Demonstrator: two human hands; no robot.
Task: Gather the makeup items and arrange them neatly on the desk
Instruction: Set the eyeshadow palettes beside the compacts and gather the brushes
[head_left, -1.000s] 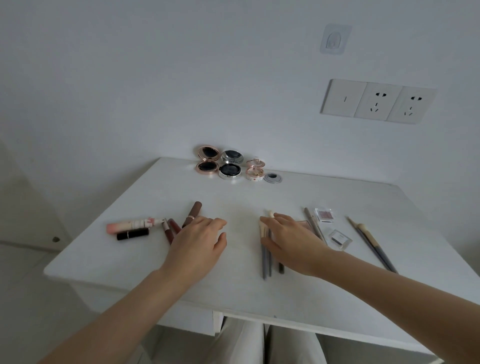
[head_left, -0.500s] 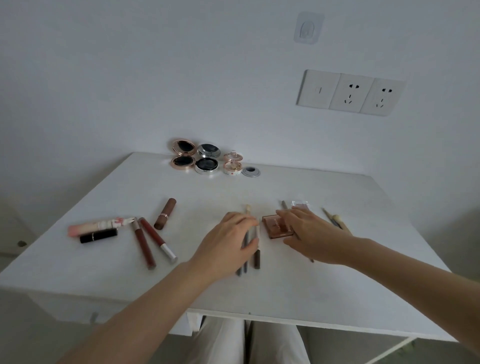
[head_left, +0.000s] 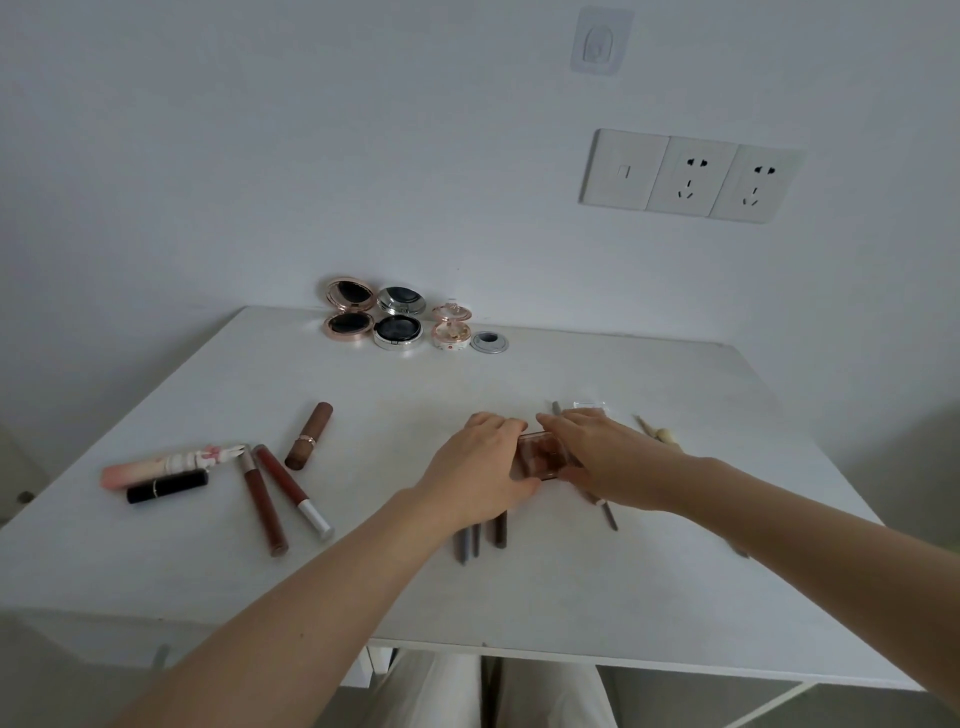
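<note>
Palette (head_left: 540, 457): mid-tabletop (head_left: 675, 597), between both grips and touching each.
Right grip (head_left: 608, 457): fingers curled over the palette's far edge, grasping it.
Left grip (head_left: 478, 467): against the palette's left side, covering the brushes (head_left: 467, 540); its hold cannot be told.
Axis: the palette's is partly hidden, seemingly left-right; brush handles point toward the person.

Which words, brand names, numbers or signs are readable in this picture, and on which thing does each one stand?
No text can be read anywhere in this picture.
On the pink tube: a printed pattern, too blurred to read.
On the black lipstick: a thin pale band, no letters visible.
On the small brown case: no label can be made out.
On the wall sockets: only slots, no words.
</note>
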